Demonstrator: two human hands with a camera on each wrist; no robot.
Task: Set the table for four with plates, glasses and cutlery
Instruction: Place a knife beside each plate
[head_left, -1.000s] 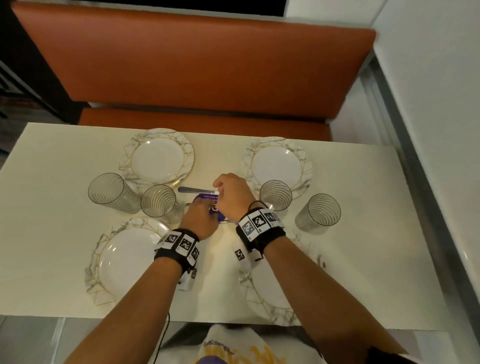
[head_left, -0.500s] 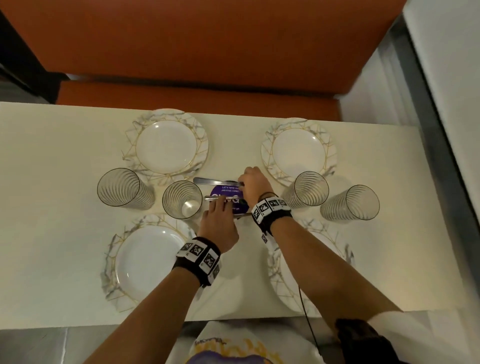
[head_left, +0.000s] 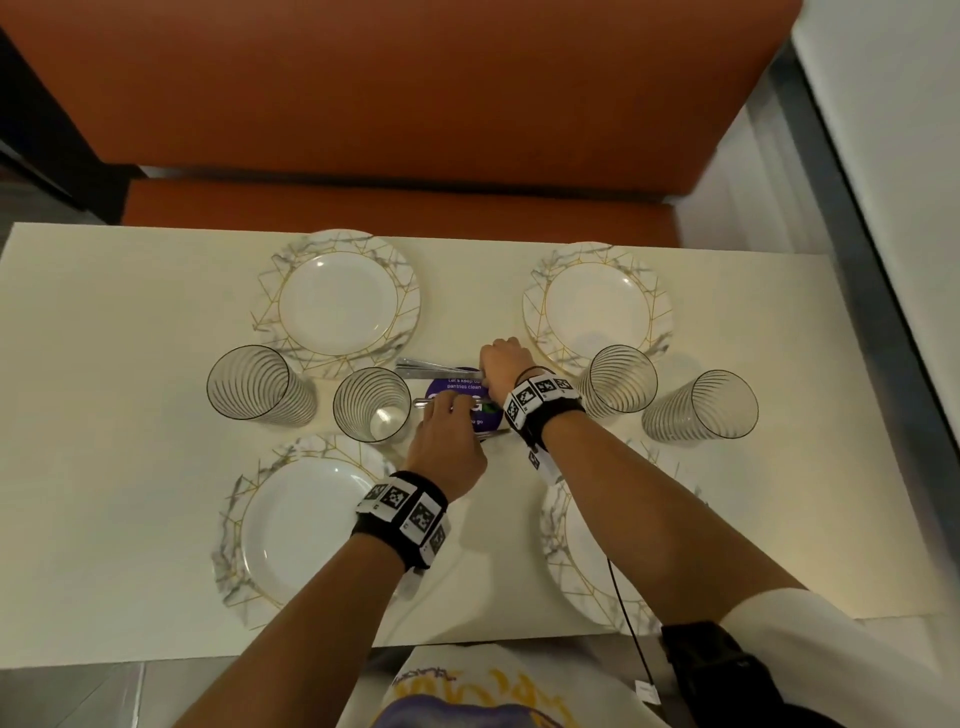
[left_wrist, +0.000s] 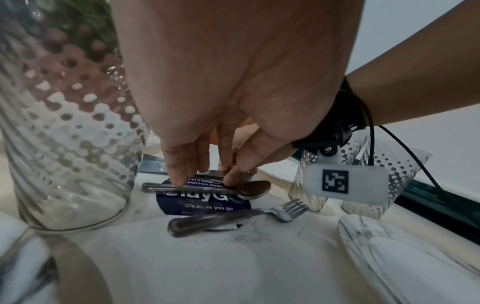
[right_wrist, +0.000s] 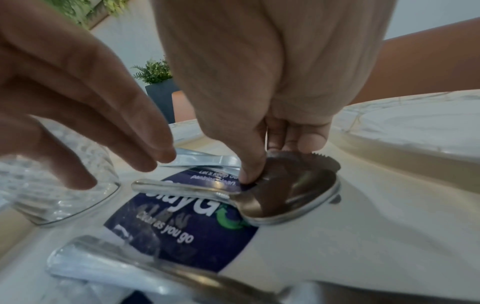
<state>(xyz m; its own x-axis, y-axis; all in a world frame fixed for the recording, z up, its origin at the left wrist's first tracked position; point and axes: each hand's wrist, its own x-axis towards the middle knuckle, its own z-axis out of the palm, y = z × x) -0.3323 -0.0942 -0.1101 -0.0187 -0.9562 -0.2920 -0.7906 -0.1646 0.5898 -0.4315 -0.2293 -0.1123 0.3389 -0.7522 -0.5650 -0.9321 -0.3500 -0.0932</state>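
Note:
Four marble-rimmed plates (head_left: 337, 306) (head_left: 597, 312) (head_left: 301, 525) (head_left: 582, 561) and four ribbed glasses (head_left: 254, 384) (head_left: 371, 402) (head_left: 618, 387) (head_left: 698, 405) stand on the table. Cutlery lies piled at the centre on a purple sticker (head_left: 467, 387). My left hand (left_wrist: 182, 179) touches the spoon (left_wrist: 254, 189) on its handle with straight fingers. My right hand (right_wrist: 259, 164) pinches the spoon's neck (right_wrist: 233, 195), thumb in front, curled fingers on a serrated knife (right_wrist: 324, 159) behind. A fork (left_wrist: 233, 216) lies nearer me. More knives (left_wrist: 153, 164) lie behind.
An orange bench (head_left: 389, 208) runs along the table's far edge (head_left: 467, 236). A wall and a metal ledge (head_left: 841, 260) close the right side. The left part of the cream tabletop (head_left: 104, 364) is bare. A cable (head_left: 628, 623) hangs from my right wrist.
Both hands stay at the cutlery pile. My left hand has reached further over it onto the spoon handle. The head view has tilted down and shifted.

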